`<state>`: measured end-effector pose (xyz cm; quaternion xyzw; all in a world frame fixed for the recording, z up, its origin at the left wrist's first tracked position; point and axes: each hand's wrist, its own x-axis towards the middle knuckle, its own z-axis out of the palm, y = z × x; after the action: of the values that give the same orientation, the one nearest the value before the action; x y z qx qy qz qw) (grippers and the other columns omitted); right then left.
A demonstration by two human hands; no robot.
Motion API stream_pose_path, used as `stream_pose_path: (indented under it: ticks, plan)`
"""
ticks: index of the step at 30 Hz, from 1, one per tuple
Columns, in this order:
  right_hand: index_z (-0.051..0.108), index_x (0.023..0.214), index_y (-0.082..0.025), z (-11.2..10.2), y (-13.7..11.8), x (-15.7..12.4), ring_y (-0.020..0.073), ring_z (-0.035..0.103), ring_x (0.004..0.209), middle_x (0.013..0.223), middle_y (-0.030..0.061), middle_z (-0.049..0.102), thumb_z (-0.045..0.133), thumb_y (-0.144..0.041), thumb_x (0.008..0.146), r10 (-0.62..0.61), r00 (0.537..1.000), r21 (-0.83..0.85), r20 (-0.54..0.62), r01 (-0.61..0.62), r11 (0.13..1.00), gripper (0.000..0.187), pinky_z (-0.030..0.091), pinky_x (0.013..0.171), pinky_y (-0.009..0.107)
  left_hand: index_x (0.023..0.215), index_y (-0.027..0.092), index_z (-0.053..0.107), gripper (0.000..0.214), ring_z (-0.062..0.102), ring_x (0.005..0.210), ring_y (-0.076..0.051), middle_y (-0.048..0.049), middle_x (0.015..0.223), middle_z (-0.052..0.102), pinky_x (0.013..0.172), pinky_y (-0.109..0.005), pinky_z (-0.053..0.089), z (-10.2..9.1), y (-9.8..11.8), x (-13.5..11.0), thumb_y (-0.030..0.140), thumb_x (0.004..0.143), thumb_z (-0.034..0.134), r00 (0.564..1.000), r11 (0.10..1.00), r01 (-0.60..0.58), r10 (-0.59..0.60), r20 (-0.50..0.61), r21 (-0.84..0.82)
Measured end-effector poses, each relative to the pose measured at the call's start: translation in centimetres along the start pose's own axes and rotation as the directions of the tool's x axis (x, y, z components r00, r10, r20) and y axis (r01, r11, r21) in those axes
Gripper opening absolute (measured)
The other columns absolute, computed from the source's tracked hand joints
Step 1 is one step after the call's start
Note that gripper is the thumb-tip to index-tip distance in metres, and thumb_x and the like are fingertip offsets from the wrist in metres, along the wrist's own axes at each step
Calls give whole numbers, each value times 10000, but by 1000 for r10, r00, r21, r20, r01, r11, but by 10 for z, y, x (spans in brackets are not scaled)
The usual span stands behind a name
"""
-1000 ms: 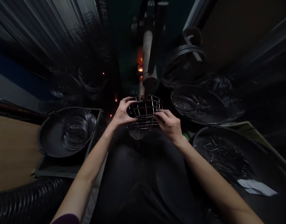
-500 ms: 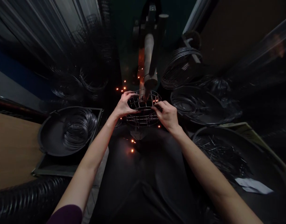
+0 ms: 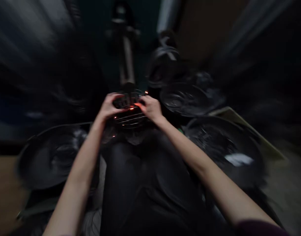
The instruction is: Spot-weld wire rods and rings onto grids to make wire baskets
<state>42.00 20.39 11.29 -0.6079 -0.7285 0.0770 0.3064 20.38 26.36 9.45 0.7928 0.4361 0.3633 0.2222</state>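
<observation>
A round cage of thin metal wire (image 3: 132,122) sits under the lower end of the machine's metal arm (image 3: 127,62), in front of my covered lap. My left hand (image 3: 109,107) grips its left side, thumb below and fingers above. At the right of the cage, my right hand (image 3: 152,108) has its fingertips pinched together at the wires, lit orange. Whether a separate piece of wire is in that pinch is too blurred to tell. Small orange sparks (image 3: 132,108) glow between the hands and below the cage.
On the left stands a dark round basin (image 3: 37,167) with blurred wire coils. To the right, a large basin (image 3: 253,170) holds dark wire pieces and a white scrap (image 3: 238,159). Behind it lie another basin (image 3: 204,101) and a wire coil (image 3: 162,52) on a holder.
The whole view has shifted and blurred, so the machine and both hands appear further left. Both hands stay at the cage, and the sparks have changed place.
</observation>
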Motion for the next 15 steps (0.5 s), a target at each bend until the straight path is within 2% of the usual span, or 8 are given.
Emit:
stream_pose_path:
  ticks: [2,4,7,8,9,10,12,15]
  plan:
    - [687,1084,-189,-5,4,-6,148,635,939,1087,40,690,578,-319,917,-21,999,57,31,19,998,238,469,770,248,1125,192,647,868,548,1207,-330,-90,1213,620,1091,-552,408,0,4,1,682,430,819,997,999,48,-48,-63,-6]
    - [655,1179,-211,-15,31,-19,112,620,1039,1189,-2,672,536,-347,940,-43,999,120,13,41,992,300,456,856,214,1266,271,578,1002,576,1188,-339,-58,1264,617,1060,-593,431,1,-3,1,651,378,849,982,987,156,-158,-101,-29]
    - [671,1157,-181,-46,101,-74,94,610,1083,1181,7,688,485,-319,955,205,979,11,-2,-205,979,307,419,961,197,1390,533,319,1195,403,1394,-280,94,1498,410,1141,-555,352,4,-25,-17,634,333,868,977,966,200,-210,-47,-163]
    - [674,1144,-123,-60,128,-98,119,624,1058,1157,65,697,474,-271,952,330,944,-53,-22,-331,942,314,429,959,224,1350,627,260,1189,353,1429,-242,177,1508,363,1148,-537,334,6,-33,-28,648,325,862,971,950,232,-239,-8,-210]
    - [673,1149,-155,-73,157,-122,107,632,1029,1147,49,702,466,-266,953,534,846,-213,4,-521,827,306,440,935,214,1289,702,226,1157,335,1439,-211,251,1481,361,1146,-534,321,9,-39,-39,665,317,853,959,928,280,-281,32,-248]
    - [679,1130,-125,-83,185,-143,134,641,998,1126,90,707,481,-230,937,620,784,-282,-4,-596,752,295,451,922,249,1229,752,213,1118,344,1432,-193,305,1432,390,1140,-547,309,13,-45,-49,681,309,843,941,902,336,-332,64,-270]
    - [694,1074,-92,-95,237,-175,165,646,942,1070,139,715,548,-157,878,698,716,-365,9,-647,669,252,462,890,291,1152,801,205,1080,355,1425,-188,361,1370,420,1136,-580,281,20,-54,-63,675,290,843,911,860,411,-402,92,-303]
    - [705,1027,-84,-92,286,-198,164,626,899,1032,163,714,637,-113,801,737,675,-437,44,-650,622,237,457,836,281,1106,834,209,1052,289,1457,-176,400,1397,357,1156,-563,253,29,-62,-64,641,297,853,935,863,348,-351,60,-367]
